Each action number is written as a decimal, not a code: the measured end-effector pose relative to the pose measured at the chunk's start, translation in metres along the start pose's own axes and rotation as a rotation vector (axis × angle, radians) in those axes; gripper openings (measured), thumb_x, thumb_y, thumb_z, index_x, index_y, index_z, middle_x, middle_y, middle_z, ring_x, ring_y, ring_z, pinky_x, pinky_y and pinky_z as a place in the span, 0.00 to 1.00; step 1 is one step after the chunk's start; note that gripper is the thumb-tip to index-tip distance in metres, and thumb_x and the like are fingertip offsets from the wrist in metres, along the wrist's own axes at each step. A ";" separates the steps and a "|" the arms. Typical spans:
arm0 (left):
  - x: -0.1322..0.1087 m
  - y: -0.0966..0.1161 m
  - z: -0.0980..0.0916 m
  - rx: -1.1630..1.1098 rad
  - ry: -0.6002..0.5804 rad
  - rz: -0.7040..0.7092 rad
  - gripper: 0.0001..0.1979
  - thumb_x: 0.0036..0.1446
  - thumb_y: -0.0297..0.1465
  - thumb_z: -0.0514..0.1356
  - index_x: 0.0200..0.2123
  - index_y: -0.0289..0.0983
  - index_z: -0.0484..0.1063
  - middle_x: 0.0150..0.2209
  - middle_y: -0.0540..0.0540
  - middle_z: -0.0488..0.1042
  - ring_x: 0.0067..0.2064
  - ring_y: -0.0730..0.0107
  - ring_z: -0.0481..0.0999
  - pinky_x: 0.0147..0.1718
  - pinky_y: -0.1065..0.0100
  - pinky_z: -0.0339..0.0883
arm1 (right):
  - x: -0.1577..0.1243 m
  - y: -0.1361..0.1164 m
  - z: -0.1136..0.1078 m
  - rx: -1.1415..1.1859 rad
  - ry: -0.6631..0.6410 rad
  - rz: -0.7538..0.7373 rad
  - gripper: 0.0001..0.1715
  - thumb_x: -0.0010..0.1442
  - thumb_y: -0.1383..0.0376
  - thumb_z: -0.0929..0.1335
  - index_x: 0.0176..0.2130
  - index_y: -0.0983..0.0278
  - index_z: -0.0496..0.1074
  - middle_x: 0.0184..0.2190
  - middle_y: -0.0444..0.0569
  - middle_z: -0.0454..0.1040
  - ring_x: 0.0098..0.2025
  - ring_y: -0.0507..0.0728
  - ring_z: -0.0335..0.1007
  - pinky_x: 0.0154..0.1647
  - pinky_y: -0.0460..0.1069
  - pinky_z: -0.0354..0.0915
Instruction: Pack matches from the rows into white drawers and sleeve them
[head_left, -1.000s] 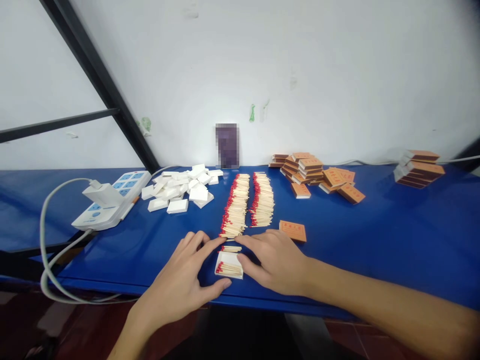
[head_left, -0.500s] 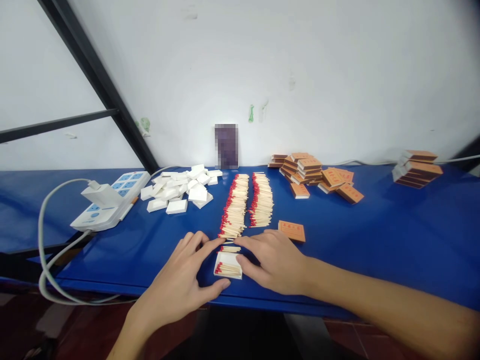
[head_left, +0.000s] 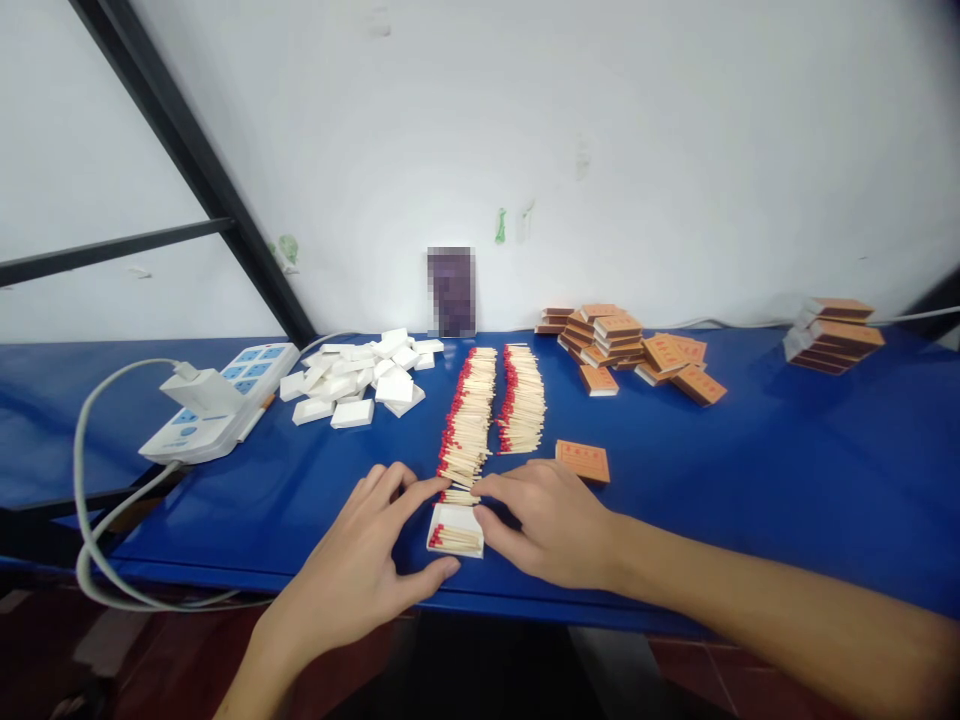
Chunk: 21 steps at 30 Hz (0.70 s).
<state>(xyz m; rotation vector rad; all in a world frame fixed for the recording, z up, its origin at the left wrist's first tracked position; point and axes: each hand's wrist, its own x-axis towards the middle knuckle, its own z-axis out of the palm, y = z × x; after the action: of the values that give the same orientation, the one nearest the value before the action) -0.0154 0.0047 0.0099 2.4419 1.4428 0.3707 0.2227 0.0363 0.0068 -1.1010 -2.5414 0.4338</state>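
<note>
Versus a second ago: index fingertips (head_left: 442, 486) slightly closer to tray (head_left: 463, 514); gap between left row (head_left: 470, 415) and small batch (head_left: 459, 497) narrower; tray and the few matches inside (head_left: 457, 539) seemingly same as before

Matches: heads left, bare ends right, long axis left-right across counter (head_left: 712, 500), a few skewed near the fingertips. Tray: flat, open side up, near counter's front edge, between hands, long axis left-right too. Small batch just beyond tray's far rim, left row beyond that, running away toward wall (head_left: 637, 150)

Left hand (head_left: 356, 555): thumb and index wide apart, index at head ends, thumb just in front of tray. Right hand (head_left: 562, 525): thumb and index apart, index at bare ends, thumb at tray's right rim, over its far corner. Cannot tell if any match pinched between the two index tips

Around: right row (head_left: 523, 400) alongside left row; lone box (head_left: 583, 461) just beyond right hand; white pile (head_left: 352, 385) and power strip (head_left: 247, 395) at left; orange boxes (head_left: 619, 328) and box stack (head_left: 844, 338) at right. In the way: right thumb only, over tray corner
</note>
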 end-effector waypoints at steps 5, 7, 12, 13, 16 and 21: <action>0.000 0.001 -0.001 -0.008 -0.001 0.000 0.25 0.61 0.44 0.63 0.59 0.47 0.65 0.49 0.46 0.67 0.49 0.56 0.66 0.52 0.55 0.64 | 0.000 0.001 0.001 -0.003 0.028 -0.018 0.16 0.68 0.62 0.62 0.45 0.63 0.77 0.31 0.47 0.80 0.31 0.56 0.73 0.33 0.49 0.55; 0.000 0.001 -0.001 -0.006 0.000 0.006 0.24 0.62 0.44 0.63 0.59 0.47 0.65 0.49 0.46 0.67 0.49 0.56 0.66 0.52 0.55 0.64 | 0.000 0.001 0.002 0.002 0.036 -0.023 0.16 0.68 0.62 0.62 0.47 0.63 0.76 0.32 0.48 0.80 0.32 0.57 0.74 0.33 0.50 0.55; 0.000 0.001 -0.001 -0.002 0.008 0.017 0.24 0.61 0.44 0.63 0.59 0.46 0.66 0.48 0.46 0.67 0.49 0.56 0.67 0.52 0.55 0.64 | 0.000 0.000 0.001 -0.014 0.022 -0.021 0.16 0.68 0.61 0.62 0.48 0.64 0.75 0.35 0.49 0.81 0.34 0.58 0.76 0.35 0.50 0.57; 0.000 0.001 -0.001 -0.001 0.010 0.018 0.24 0.61 0.43 0.63 0.59 0.46 0.66 0.48 0.46 0.67 0.48 0.56 0.67 0.52 0.55 0.64 | -0.001 -0.001 0.000 -0.024 0.018 -0.020 0.16 0.68 0.61 0.62 0.47 0.63 0.75 0.35 0.49 0.81 0.35 0.58 0.76 0.35 0.50 0.57; 0.000 0.001 -0.002 -0.005 0.017 0.020 0.24 0.61 0.43 0.63 0.58 0.46 0.67 0.48 0.46 0.68 0.48 0.56 0.67 0.51 0.56 0.65 | -0.001 -0.001 0.001 -0.043 0.004 -0.016 0.17 0.69 0.60 0.61 0.48 0.63 0.76 0.35 0.49 0.81 0.35 0.58 0.76 0.35 0.50 0.57; 0.001 0.001 -0.001 -0.010 0.030 0.017 0.24 0.61 0.43 0.63 0.58 0.46 0.68 0.48 0.46 0.69 0.48 0.56 0.68 0.51 0.55 0.66 | -0.001 -0.001 0.003 -0.048 0.026 -0.007 0.19 0.69 0.60 0.62 0.51 0.63 0.75 0.36 0.49 0.81 0.37 0.59 0.77 0.37 0.51 0.58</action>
<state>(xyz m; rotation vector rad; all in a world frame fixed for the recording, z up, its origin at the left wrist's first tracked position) -0.0145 0.0048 0.0118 2.4524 1.4288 0.4186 0.2219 0.0347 0.0045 -1.1075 -2.5443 0.3554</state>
